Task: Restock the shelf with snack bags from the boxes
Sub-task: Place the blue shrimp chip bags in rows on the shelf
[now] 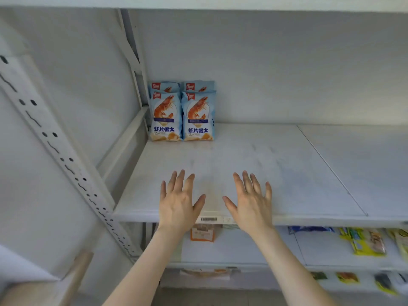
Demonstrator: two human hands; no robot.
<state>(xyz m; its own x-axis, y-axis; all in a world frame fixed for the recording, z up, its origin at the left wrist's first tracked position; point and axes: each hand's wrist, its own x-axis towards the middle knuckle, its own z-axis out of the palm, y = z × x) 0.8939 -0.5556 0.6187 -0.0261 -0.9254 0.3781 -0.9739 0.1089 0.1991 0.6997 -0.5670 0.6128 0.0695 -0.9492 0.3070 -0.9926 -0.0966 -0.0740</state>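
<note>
Head view: left hand [178, 204] and right hand [251, 204] hover palms-down over the front edge of the shelf [242, 155], each grip spread apart and empty. Four snack bags [182, 113] stand well beyond the left grip, packed upright into the rear corner, apparently so that stocking runs from back to front.

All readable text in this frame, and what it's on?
"虾片很大": front left snack bag and front right snack bag.
"CRISP": small print beneath that on both bags, only just legible.
Red corner logo and dark banner on the bags: blurred.
Shelf-edge label: barcode, print too small.
Orange packet and yellow packs below: unreadable.
</note>
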